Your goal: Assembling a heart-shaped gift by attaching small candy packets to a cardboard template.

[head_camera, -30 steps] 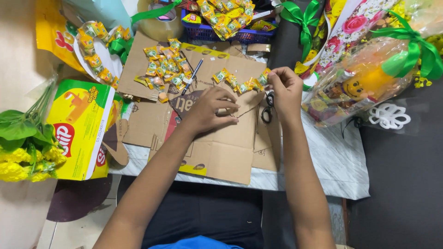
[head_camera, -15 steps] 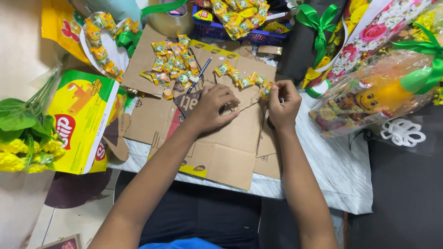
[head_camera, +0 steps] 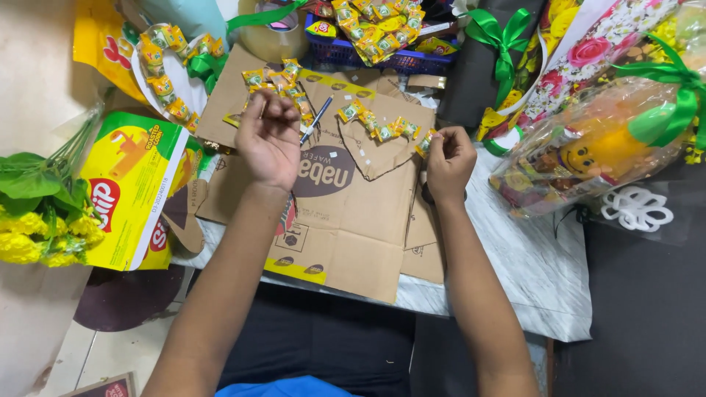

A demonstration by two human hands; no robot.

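Observation:
My left hand is raised over the flattened brown cardboard, fingers pinched together just below a loose heap of small yellow-green candy packets; what it pinches is too small to tell. My right hand grips the right end of a chain of candy packets that lies across a folded cardboard flap. A blue pen lies on the cardboard between my hands.
A yellow-green snack box and yellow artificial flowers sit at left. A white ring lined with candies and a blue basket of candies are at the back. Wrapped gift bundles with green ribbons crowd the right.
My left hand has moved left and up from the middle of the cardboard to the loose candy heap. My right hand stays on the end of the candy chain.

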